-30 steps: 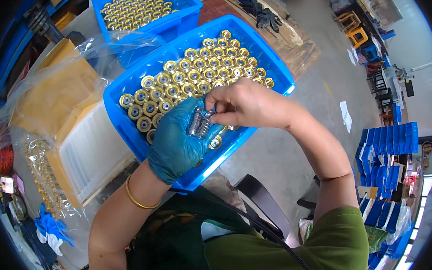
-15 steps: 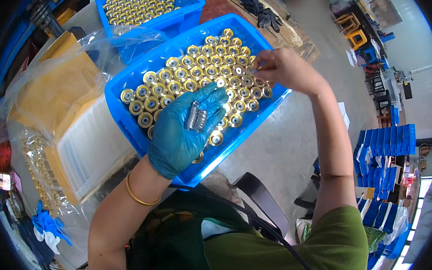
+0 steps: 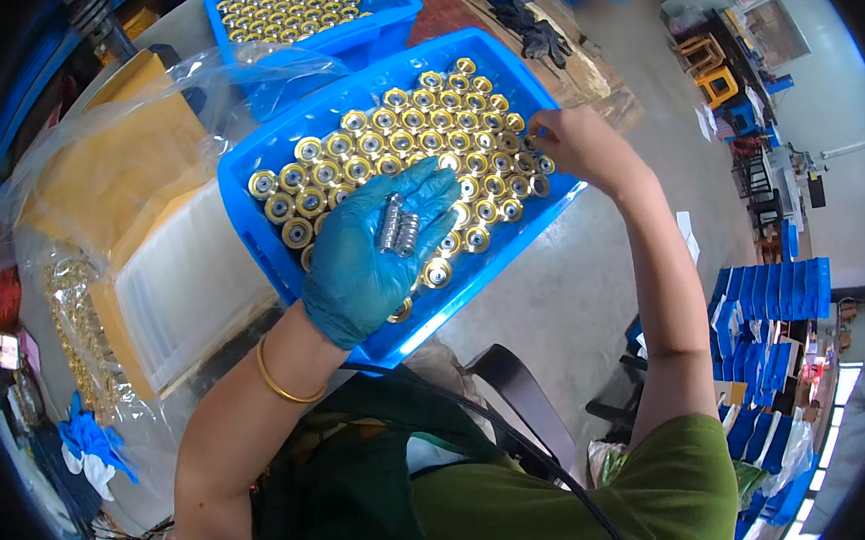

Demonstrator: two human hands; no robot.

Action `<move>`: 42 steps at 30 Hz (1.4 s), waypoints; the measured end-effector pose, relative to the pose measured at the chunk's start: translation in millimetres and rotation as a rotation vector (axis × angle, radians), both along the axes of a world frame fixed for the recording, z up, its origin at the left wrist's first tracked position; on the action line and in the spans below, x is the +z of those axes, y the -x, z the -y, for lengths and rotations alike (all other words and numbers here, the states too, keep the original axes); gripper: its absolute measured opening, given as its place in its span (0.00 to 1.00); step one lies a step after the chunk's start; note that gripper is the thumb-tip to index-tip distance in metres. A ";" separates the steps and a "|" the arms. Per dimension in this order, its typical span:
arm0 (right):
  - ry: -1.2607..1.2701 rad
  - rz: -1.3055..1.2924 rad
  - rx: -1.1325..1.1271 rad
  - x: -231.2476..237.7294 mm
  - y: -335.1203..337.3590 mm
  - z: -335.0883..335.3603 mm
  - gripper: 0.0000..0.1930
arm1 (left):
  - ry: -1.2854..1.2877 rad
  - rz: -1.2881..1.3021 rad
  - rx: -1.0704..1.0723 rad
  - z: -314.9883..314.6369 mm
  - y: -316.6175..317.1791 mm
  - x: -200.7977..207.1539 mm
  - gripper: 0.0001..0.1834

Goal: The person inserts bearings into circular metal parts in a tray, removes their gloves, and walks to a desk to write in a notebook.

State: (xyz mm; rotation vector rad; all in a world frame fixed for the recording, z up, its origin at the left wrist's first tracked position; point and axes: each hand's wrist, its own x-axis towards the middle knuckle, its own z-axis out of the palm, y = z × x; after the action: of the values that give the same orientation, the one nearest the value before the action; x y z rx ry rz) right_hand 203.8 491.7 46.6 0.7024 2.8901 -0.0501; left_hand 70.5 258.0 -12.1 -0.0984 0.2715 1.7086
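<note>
My left hand [image 3: 347, 266], in a blue-green glove, is palm up with fingers stretched out over the blue bin [image 3: 455, 307]. Two short rows of small silver metal rings [image 3: 399, 232] rest in its palm. Beneath, gold-coloured round metal parts [image 3: 357, 170] stand close together in the bin, each with a centre hole; my glove hides some. My bare right hand [image 3: 584, 147] is at the bin's right side, fingertips pinched together over the outermost parts. Whatever is between those fingertips is too small or hidden to make out.
Behind stands a second blue bin [image 3: 385, 20] of similar gold parts. On the left, a cardboard box [image 3: 134, 160] under clear plastic adjoins a white stack [image 3: 188, 287]. Dark gloves [image 3: 544, 43] lie on the wooden surface at the back. Blue crates [image 3: 775, 291] are stacked at right.
My right hand has shifted slightly right and down, toward the bin's right edge. The left hand still bears the silver rings, and the whole view has shifted a little.
</note>
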 end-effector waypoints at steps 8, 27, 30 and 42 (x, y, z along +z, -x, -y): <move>0.377 -0.509 0.558 3.0 23.4 123.8 0.08 | 0.040 -0.519 0.143 0.9 -3.9 0.6 0.22; 0.650 -0.423 -0.011 10.0 13.5 30.6 0.08 | -0.009 -0.043 0.126 -2.2 -2.2 -1.9 0.24; 0.372 -0.231 -0.139 -2.9 10.4 -6.7 0.08 | -0.035 -0.030 0.088 -2.5 1.3 -5.1 0.25; 0.154 -0.173 -0.103 -6.1 -4.0 -10.8 0.07 | 0.010 -0.036 0.129 -2.4 0.9 -4.2 0.25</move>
State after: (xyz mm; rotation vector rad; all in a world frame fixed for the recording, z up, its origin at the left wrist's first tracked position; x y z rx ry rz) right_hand 207.8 502.5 40.5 0.8564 2.9669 -0.3603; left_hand 69.6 260.4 -16.2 -0.0942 0.3057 1.8391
